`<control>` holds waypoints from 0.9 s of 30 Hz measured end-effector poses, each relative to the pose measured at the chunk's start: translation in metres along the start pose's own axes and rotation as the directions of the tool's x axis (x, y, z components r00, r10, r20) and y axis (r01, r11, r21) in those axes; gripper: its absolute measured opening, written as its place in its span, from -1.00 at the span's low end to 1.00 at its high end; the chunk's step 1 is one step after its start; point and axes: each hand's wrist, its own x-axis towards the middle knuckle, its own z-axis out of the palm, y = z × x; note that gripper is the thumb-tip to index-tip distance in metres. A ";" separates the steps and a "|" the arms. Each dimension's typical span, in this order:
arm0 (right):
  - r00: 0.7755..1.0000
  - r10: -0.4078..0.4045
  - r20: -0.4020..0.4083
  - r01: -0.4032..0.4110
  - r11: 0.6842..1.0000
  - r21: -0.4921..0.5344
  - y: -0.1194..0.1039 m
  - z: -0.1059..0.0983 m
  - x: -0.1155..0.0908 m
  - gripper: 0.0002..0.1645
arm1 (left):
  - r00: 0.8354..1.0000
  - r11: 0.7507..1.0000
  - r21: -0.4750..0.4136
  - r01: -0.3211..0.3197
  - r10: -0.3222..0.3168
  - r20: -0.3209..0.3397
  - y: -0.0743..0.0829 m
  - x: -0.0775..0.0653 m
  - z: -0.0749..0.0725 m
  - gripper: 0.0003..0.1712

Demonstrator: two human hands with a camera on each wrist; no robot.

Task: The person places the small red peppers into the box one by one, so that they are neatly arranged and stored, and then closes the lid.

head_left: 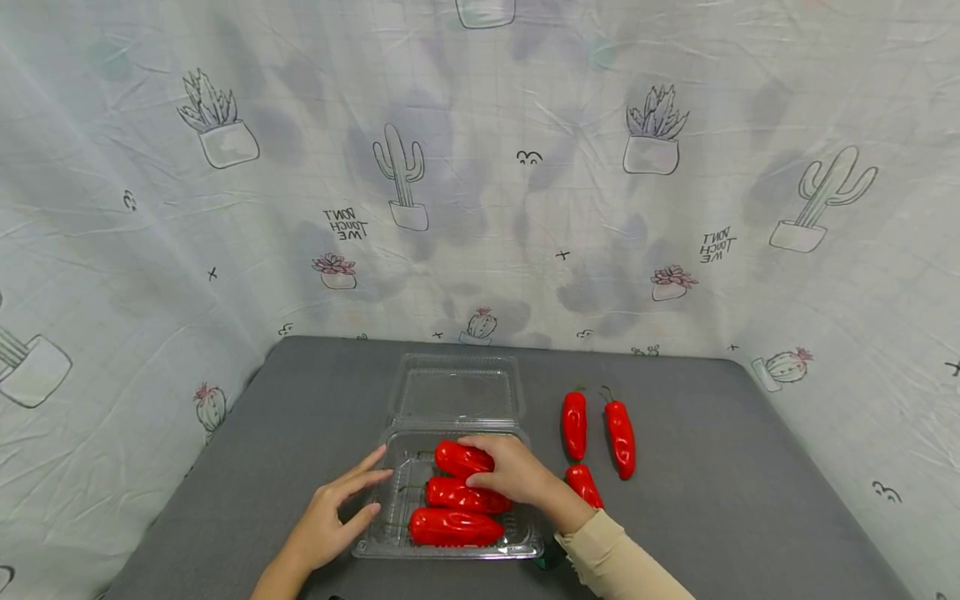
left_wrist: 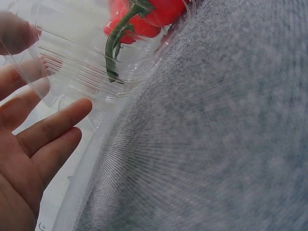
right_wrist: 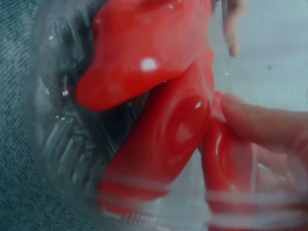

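A clear plastic clamshell box (head_left: 517,546) stands on the table with its lid (head_left: 456,396) folded back. Three shiny red peppers lie in its base: a front one (head_left: 453,527), a middle one (head_left: 467,496) and a back one (head_left: 453,457). My right hand (head_left: 521,475) reaches in from the right and grips the back pepper, its thumb on this pepper in the right wrist view (right_wrist: 228,159). At the box's left wall is my left hand (head_left: 327,517), fingers spread and fairly straight. A green stem (left_wrist: 111,53) shows through the wall in the left wrist view.
Right of the box, two red peppers (head_left: 574,425) (head_left: 620,437) lie on the grey table (head_left: 712,500). Another pepper (head_left: 583,483) is partly hidden by my right forearm. A curtain (head_left: 480,183) printed with potted plants hangs behind and at the sides.
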 end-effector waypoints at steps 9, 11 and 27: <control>1.000 -0.005 -0.006 0.005 0.998 -0.060 -0.002 0.002 0.000 -0.35 | 0.999 0.999 0.038 -0.019 0.020 -0.030 -0.007 -0.002 0.005 -0.48; 1.000 -0.013 -0.009 0.013 0.997 -0.073 -0.002 0.002 0.000 -0.35 | 0.999 0.999 0.038 -0.021 0.022 -0.031 -0.006 -0.003 0.006 -0.48; 0.998 -0.042 -0.050 0.038 0.996 -0.085 0.000 0.003 -0.003 -0.36 | 1.000 1.000 0.014 -0.017 0.017 -0.021 -0.007 -0.002 0.005 -0.49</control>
